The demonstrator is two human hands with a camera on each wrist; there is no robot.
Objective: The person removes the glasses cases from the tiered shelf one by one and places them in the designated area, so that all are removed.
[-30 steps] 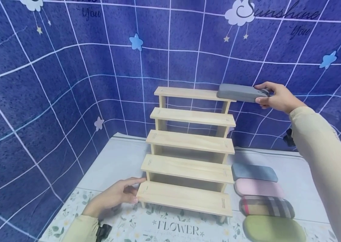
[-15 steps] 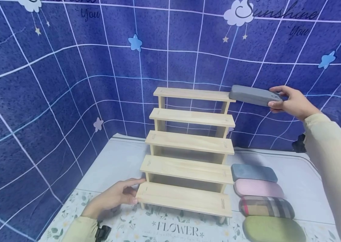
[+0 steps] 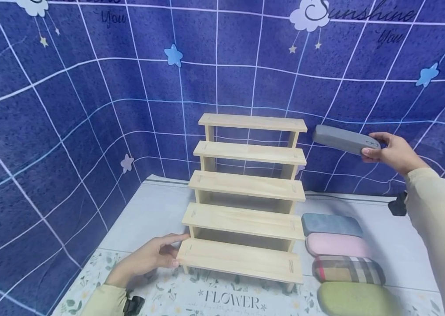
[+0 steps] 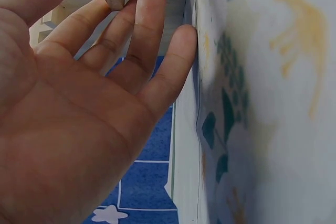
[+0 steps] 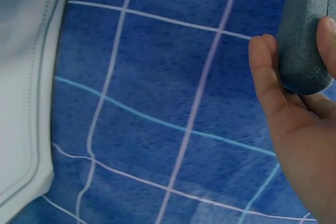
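Fingers of my right hand (image 3: 392, 151) clasp one end of a grey glasses case (image 3: 345, 139), airborne; left hand (image 3: 149, 259) fingers, extended, touch my wooden stepped rack (image 3: 246, 188).

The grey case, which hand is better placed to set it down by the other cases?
Probably the right hand: it already holds the grey case above the row of cases. The left hand rests against the wooden rack, on the far side.

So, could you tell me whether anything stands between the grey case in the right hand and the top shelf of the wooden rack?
Nothing visible does. The right hand holds the grey case in open air just right of the bare top shelf.
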